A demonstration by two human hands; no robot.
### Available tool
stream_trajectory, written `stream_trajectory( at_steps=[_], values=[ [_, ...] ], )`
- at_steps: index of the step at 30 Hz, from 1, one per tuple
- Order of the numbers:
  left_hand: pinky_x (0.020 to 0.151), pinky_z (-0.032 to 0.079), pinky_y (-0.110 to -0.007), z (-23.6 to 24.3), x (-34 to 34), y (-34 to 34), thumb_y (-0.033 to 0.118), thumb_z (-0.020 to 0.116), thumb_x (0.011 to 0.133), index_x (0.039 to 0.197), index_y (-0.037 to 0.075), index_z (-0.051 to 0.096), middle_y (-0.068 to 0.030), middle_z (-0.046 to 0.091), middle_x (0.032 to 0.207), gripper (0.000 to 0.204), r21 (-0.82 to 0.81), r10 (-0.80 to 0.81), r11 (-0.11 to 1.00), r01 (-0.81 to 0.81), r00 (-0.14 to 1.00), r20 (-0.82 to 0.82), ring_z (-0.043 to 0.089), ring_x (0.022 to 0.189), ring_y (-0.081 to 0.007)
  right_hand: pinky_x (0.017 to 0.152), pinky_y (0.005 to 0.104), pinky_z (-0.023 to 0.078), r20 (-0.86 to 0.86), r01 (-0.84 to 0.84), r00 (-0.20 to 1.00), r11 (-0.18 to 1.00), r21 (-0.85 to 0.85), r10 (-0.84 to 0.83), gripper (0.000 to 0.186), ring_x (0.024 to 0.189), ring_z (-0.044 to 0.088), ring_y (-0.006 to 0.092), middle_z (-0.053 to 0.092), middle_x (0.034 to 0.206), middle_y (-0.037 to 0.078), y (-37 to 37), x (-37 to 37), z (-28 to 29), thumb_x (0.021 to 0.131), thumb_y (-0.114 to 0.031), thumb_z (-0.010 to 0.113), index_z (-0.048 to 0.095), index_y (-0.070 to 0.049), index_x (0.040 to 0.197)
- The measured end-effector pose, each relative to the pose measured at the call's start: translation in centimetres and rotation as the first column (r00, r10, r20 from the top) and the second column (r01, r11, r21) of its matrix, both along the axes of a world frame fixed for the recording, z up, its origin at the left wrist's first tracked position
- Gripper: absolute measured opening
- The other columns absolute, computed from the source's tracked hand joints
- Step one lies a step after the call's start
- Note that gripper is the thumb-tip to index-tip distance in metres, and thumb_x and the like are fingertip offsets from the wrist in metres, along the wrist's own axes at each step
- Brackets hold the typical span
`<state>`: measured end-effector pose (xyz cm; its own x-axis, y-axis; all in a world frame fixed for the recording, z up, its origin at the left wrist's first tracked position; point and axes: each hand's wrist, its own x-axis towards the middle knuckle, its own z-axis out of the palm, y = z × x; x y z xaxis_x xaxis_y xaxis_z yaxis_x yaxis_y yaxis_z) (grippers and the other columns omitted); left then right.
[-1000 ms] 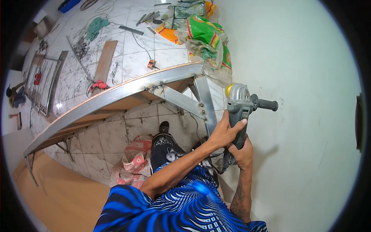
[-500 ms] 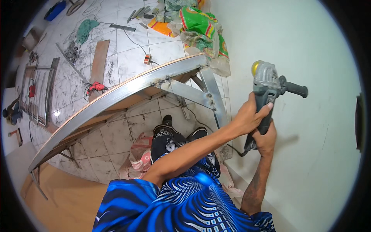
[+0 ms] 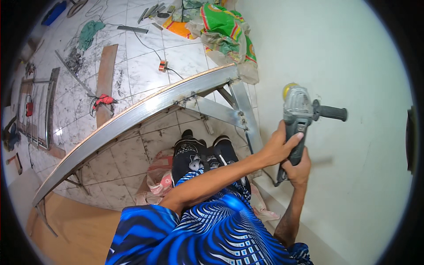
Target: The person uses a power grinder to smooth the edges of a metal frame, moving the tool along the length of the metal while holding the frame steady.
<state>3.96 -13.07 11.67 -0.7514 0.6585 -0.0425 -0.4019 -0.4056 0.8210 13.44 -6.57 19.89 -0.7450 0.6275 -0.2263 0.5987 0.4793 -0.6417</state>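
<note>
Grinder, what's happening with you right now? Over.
Left hand and right hand gripping grinder. Yellow disc toward top of view, apart from metal frame. Frame to its left, wall behind.

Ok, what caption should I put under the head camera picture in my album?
Left hand and right hand hold a grey angle grinder beside a curved metal frame.

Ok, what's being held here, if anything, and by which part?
An angle grinder: the left grip is around the middle of its body, the right grip around its rear end. Its side handle is not held.
</note>
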Motion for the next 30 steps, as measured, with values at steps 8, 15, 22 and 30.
stream_trajectory(
  at_steps=[8,15,22,30],
  values=[
    [0.074,0.051,-0.046,-2.5,-1.8,-2.8,0.040,0.063,0.095,0.120,-0.009,0.046,-0.0289,0.065,0.089,0.058,-0.319,0.216,0.930,-0.185,0.974,0.062,0.067,0.082,-0.0394,0.074,0.0319,0.052,-0.031,-0.055,0.998,0.985,-0.162,0.051,0.052,0.081,0.063,0.0167,0.067,0.092,0.009,-2.9,-3.4,-4.5,0.073,-0.025,0.082,0.057,0.004,0.109],
    [0.071,0.051,-0.047,-2.5,-6.1,-3.9,0.050,0.066,0.090,0.103,-0.012,0.052,-0.0300,0.065,0.083,0.064,-0.481,0.322,0.834,-0.269,0.946,0.030,0.068,0.079,-0.0419,0.077,0.0293,0.051,-0.023,-0.176,0.984,0.956,-0.235,0.176,0.049,0.084,0.062,0.0147,0.067,0.094,0.008,-2.9,-7.4,-5.4,0.079,-0.028,0.079,0.060,0.004,0.110],
    [0.074,0.052,-0.044,-4.1,-5.0,-3.3,0.052,0.067,0.088,0.104,-0.012,0.056,-0.0277,0.066,0.085,0.068,-0.421,0.360,0.852,-0.311,0.932,0.039,0.068,0.080,-0.0373,0.071,0.0301,0.052,-0.050,-0.223,0.975,0.932,-0.286,0.218,0.048,0.079,0.063,0.0153,0.066,0.090,0.008,-1.2,-6.7,-6.7,0.076,-0.024,0.080,0.057,0.005,0.106],
    [0.078,0.051,-0.043,-4.9,-4.4,-2.2,0.052,0.066,0.089,0.107,-0.013,0.055,-0.0295,0.066,0.089,0.068,-0.469,0.399,0.822,-0.323,0.914,0.070,0.068,0.085,-0.0378,0.071,0.0318,0.053,-0.099,-0.267,0.963,0.929,-0.256,0.249,0.050,0.079,0.064,0.0173,0.066,0.090,0.010,0.4,-5.8,-9.0,0.074,-0.024,0.080,0.057,0.006,0.108]
  ],
)
